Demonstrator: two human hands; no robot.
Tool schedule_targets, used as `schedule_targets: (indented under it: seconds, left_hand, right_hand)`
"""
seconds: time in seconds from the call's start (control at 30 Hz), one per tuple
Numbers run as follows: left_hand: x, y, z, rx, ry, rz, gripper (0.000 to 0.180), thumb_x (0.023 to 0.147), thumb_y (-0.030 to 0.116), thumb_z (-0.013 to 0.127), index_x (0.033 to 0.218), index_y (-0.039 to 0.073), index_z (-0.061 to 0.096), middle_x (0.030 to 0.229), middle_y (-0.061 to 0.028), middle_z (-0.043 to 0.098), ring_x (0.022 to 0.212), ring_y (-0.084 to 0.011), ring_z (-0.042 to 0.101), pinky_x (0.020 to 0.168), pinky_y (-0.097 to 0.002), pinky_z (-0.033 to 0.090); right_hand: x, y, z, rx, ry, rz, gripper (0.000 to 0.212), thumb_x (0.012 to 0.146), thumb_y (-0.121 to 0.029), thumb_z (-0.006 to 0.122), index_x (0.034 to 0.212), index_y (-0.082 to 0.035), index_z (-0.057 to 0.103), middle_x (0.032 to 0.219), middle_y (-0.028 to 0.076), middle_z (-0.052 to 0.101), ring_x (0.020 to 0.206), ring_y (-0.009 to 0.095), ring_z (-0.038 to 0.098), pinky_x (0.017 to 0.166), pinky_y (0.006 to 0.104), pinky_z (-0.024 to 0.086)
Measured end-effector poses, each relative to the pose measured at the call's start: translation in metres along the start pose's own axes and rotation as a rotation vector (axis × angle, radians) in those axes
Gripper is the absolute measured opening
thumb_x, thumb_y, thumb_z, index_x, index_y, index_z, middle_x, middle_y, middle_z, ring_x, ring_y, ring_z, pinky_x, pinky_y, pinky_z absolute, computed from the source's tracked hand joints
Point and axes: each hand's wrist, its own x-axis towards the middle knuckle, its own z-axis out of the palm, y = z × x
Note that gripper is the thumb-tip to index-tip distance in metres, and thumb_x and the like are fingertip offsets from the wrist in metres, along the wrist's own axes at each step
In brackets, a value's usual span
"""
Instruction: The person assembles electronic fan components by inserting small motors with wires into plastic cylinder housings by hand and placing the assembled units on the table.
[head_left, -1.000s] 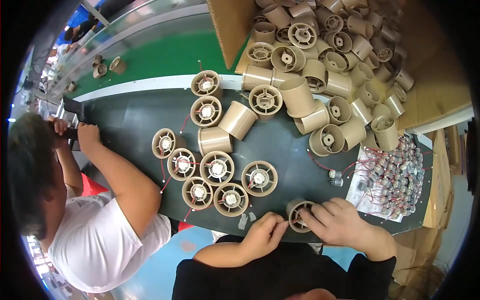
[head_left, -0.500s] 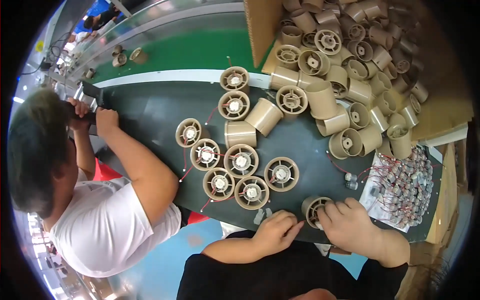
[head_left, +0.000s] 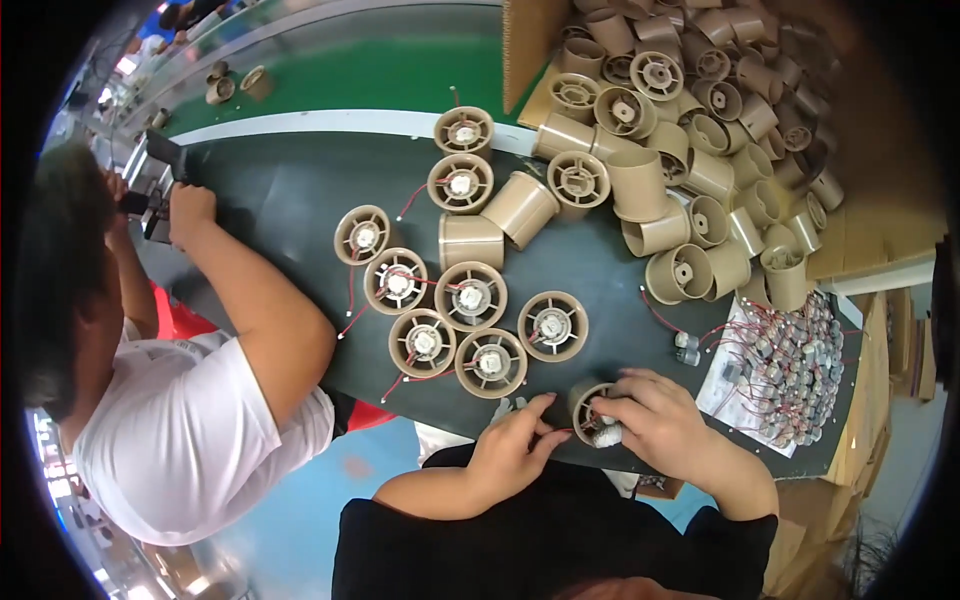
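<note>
One tan housing (head_left: 585,402), mouth up-left.

I see a co-worker in a white shirt (head_left: 190,440) at my left, a green conveyor belt (head_left: 330,75) beyond the desk (head_left: 270,200), cardboard boxes (head_left: 900,200) to my right.

Our two forearms come up from the lower edge of the frame out of dark sleeves and meet just below its centre. Our left hand (head_left: 512,440) lies palm down, wrist bent, its fingers stretched toward the right with the index fingertip reaching furthest. Our right hand (head_left: 655,420), right of centre, is curled, knuckles up, its fingers bent inward toward the left and pinched together. The fingertips of both hands nearly touch.
</note>
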Motion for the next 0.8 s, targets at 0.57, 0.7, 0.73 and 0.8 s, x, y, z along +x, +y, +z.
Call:
schedule_targets:
  seconds: [0.57,0.7,0.73,0.8]
  left_hand:
    - [0.003,-0.004,0.025,0.770,0.469,0.145,0.043,0.059,0.029,0.064,0.100,0.020,0.055,0.117,-0.0140,0.037,0.116,-0.0346,0.016,0.090,-0.0530,0.003]
    - [0.001,0.010,0.029,0.684,0.560,0.200,0.039,0.057,0.020,0.065,0.095,0.021,0.058,0.113,-0.0132,0.036,0.112,-0.0343,0.019,0.090,-0.0505,0.010]
    - [0.003,0.011,0.029,0.591,0.648,0.285,0.038,0.055,0.019,0.066,0.092,0.021,0.059,0.111,-0.0123,0.036,0.110,-0.0339,0.020,0.090,-0.0492,0.013]
    - [-0.001,0.018,0.020,0.592,0.612,0.398,0.040,0.051,0.013,0.067,0.089,0.012,0.054,0.103,-0.0168,0.035,0.106,-0.0318,0.024,0.089,-0.0441,0.016]
  right_hand:
    - [0.060,0.005,0.002,-0.029,0.147,-0.080,0.041,0.066,-0.007,0.050,0.106,-0.014,0.051,0.109,0.017,0.044,0.090,0.031,0.048,0.082,0.0421,0.035]
    - [0.149,0.006,0.012,-0.308,0.210,-0.274,0.041,0.066,-0.008,0.051,0.106,-0.019,0.053,0.115,0.018,0.039,0.099,0.029,0.045,0.082,0.0434,0.035]
    - [0.161,0.012,0.020,-0.376,0.216,-0.334,0.039,0.065,-0.010,0.053,0.104,-0.018,0.054,0.116,0.018,0.038,0.101,0.028,0.044,0.084,0.0449,0.034]
    - [0.172,0.012,0.032,-0.465,-0.003,-0.350,0.034,0.066,-0.011,0.052,0.100,-0.016,0.055,0.116,0.018,0.039,0.104,0.025,0.043,0.087,0.0469,0.030]
